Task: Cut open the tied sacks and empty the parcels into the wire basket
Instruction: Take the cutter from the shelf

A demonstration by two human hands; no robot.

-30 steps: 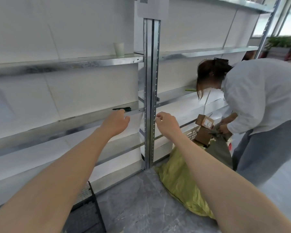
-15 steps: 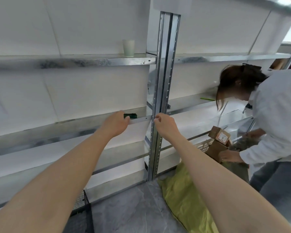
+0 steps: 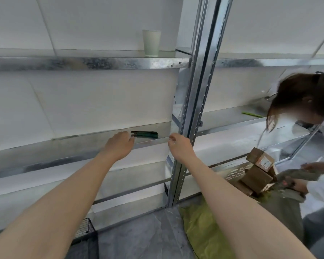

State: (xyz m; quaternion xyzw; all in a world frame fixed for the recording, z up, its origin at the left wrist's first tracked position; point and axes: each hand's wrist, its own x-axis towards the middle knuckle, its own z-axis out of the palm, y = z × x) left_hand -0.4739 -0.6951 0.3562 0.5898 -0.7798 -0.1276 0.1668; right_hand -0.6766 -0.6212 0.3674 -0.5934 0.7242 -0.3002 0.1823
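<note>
Step in hand: fetch the cutter. The green cutter (image 3: 145, 134) lies flat on the middle shelf (image 3: 73, 144), at 2 o'clock from my left hand (image 3: 118, 146), whose loosely curled fingers reach its near end without gripping it. My right hand (image 3: 180, 146) is curled at the shelf lip; I cannot tell whether it holds anything. The yellow sack (image 3: 204, 230) is at 5 o'clock and the wire basket (image 3: 84, 238) at 7. Best approach, I judge: pinch the body across its width and lift it clear of the lip.

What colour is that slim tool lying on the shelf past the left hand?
The tool is dark green; the head view shows it.
</note>
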